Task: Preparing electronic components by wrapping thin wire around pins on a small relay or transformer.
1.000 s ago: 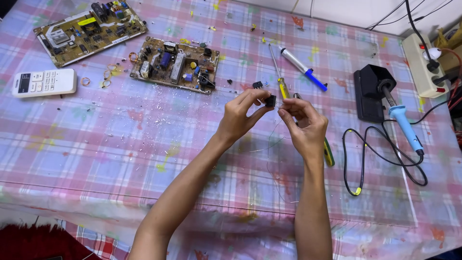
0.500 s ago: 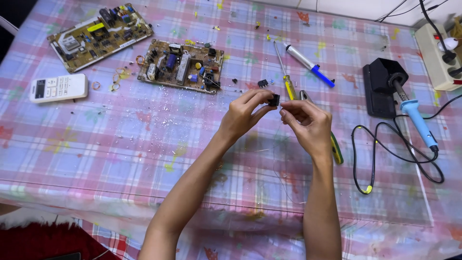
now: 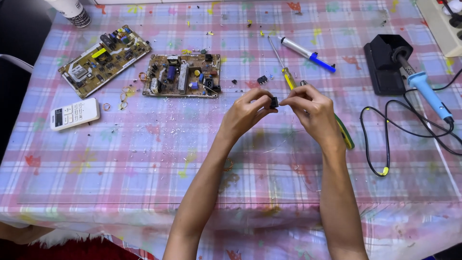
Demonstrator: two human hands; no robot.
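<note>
Pinching a small black component [image 3: 274, 102] between our left hand [image 3: 246, 113] and right hand [image 3: 310, 108], fingertips narrow, we hold it above the table's [image 3: 144, 163] centre. It seems light, rigid, easily dropped; grip its body. A circuit board [image 3: 183, 76] lies at ten o'clock.

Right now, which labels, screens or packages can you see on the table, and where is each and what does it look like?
Remote: left side, near the boards; white, rectangular, with a small dark screen and pale buttons.
Left board: far left; tan, with a yellow rectangular label.
Can: top left corner, cut by the frame; white with a dark printed band at the base.
No other screens or packages show; the hands hold only a small black part.
</note>
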